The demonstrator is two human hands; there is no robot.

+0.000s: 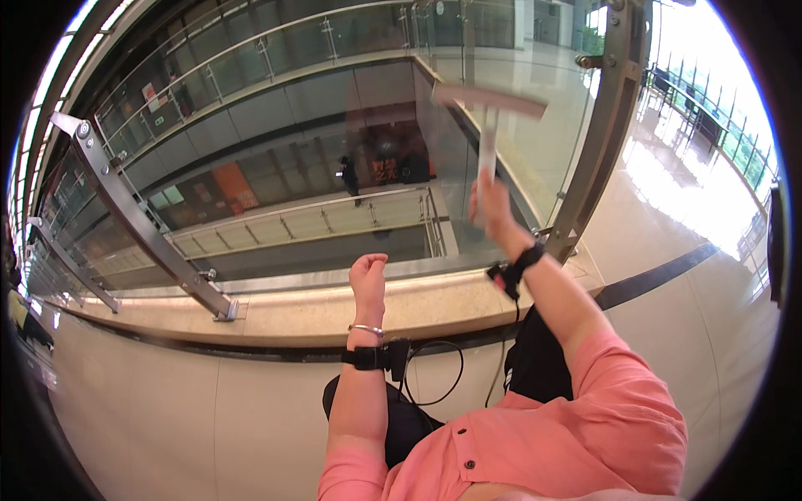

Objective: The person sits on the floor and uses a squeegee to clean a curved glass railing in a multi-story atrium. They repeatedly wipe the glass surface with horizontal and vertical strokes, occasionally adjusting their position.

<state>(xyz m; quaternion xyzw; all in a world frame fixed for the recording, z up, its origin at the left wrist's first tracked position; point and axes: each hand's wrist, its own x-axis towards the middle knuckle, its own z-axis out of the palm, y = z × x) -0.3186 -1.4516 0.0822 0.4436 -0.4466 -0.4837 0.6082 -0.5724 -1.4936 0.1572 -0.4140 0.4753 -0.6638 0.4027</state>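
Note:
My right hand [490, 203] is closed around the handle of a window squeegee [489, 138], raised in front of me. Its wide pinkish head [492, 100] is tilted and slightly blurred, over a large glass railing panel [313, 150]; whether it touches the glass I cannot tell. My left hand [368, 272] is held up before the lower part of the glass, fingers curled in, with no object visible in it. A metal bangle [366, 329] and a black strap with a small device [376, 358] are on the left forearm. Another black strapped device [517, 269] sits on the right wrist.
Metal railing posts stand at left [150, 232] and right [601, 131]. A beige stone ledge [301, 313] runs under the glass. Black cables [462, 369] hang from the wrist devices. Beyond the glass, a person [349, 178] is on a lower level. Another person [28, 319] is at far left.

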